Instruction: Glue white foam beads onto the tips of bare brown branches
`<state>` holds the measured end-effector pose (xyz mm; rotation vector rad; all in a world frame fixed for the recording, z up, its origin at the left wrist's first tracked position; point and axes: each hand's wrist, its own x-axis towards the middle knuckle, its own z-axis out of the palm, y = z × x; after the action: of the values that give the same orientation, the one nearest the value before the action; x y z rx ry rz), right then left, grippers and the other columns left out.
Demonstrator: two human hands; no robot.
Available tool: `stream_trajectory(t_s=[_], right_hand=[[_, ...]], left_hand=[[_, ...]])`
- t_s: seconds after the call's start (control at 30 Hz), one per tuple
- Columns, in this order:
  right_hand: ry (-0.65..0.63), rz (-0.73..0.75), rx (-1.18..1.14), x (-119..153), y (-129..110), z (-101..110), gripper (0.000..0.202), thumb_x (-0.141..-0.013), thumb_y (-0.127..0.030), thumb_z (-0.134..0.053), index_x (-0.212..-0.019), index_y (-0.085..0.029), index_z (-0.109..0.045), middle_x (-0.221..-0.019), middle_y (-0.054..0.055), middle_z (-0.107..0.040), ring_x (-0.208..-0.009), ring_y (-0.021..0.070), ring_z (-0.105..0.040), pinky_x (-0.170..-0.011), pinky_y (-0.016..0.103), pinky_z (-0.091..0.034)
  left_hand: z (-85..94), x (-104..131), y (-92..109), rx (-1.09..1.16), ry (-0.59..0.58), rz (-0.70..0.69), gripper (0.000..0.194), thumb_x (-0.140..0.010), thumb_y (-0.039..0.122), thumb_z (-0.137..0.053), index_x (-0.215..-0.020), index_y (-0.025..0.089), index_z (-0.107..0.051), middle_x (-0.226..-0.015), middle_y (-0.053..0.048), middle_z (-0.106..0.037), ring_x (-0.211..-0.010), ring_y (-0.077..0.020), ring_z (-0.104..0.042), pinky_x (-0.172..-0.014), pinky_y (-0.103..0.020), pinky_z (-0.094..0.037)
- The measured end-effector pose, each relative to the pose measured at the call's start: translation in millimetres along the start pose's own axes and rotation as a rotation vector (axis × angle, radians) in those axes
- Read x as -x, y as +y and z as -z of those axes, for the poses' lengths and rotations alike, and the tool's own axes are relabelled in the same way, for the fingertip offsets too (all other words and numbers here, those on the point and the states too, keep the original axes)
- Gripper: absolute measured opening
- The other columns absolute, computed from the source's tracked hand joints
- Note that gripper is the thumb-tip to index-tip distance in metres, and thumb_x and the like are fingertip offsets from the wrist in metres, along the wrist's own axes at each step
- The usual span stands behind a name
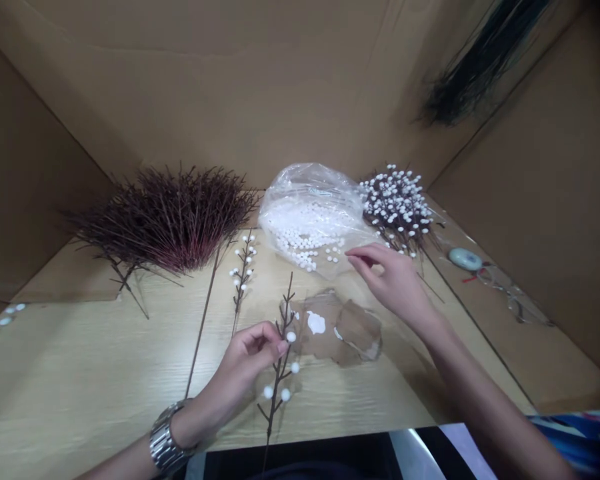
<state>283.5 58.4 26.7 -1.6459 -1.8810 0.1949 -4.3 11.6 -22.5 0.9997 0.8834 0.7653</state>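
My left hand [255,350], with a metal watch on its wrist, pinches a brown artificial twig [279,373] between thumb and fingers. Several white beads sit on the twig's lower side shoots, while its upper tips are bare. My right hand [383,273] is at the front right edge of a clear plastic bag [310,183] holding many loose white beads [300,247]. Its thumb and index fingertips are drawn together; whether a bead is between them cannot be made out. Below the bag lies a torn piece of cardboard [350,333] with a white paste-like blob [316,323] on it.
A big heap of bare brown twigs [175,213] lies at the back left. One beaded twig [243,270] rests near the middle. Beaded twigs [397,200] are piled at the back right. Eyeglasses [510,290] and a pale oval object [465,259] lie farther right. Cardboard walls [205,87] surround the table.
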Motion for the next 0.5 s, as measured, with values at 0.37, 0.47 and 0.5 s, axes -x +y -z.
stream_trajectory(t_s=[0.37,0.47,0.5], right_hand=[[-0.354,-0.042,0.302,-44.2,25.4,-45.2,0.021,-0.084,-0.007,-0.055,-0.074,-0.017,-0.07,-0.08,0.013,-0.073,-0.079,0.0247,-0.066,-0.074,0.033,-0.044],[-0.328,-0.053,0.284,-44.6,32.1,-48.4,0.019,-0.083,-0.007,-0.054,-0.078,-0.016,-0.07,-0.085,0.015,-0.074,-0.082,0.026,-0.067,-0.076,0.034,-0.045],[-0.31,-0.055,0.272,-44.2,32.1,-47.7,0.019,-0.084,-0.008,-0.054,-0.08,-0.016,-0.071,-0.086,0.015,-0.074,-0.083,0.0264,-0.067,-0.077,0.034,-0.045]], left_hand=[[1.3,-0.3,4.6,-0.015,0.005,-0.043,0.022,-0.089,0.028,-0.076,-0.072,0.018,-0.065,-0.073,0.002,-0.058,-0.074,-0.0142,-0.051,-0.071,-0.027,-0.037],[0.5,0.0,5.2,0.001,0.003,-0.035,0.021,-0.088,0.027,-0.077,-0.073,0.018,-0.066,-0.073,0.003,-0.059,-0.074,-0.014,-0.051,-0.071,-0.026,-0.038],[0.7,-0.1,5.1,0.005,0.001,-0.033,0.021,-0.088,0.027,-0.077,-0.073,0.018,-0.066,-0.073,0.003,-0.059,-0.074,-0.0139,-0.052,-0.071,-0.026,-0.038]])
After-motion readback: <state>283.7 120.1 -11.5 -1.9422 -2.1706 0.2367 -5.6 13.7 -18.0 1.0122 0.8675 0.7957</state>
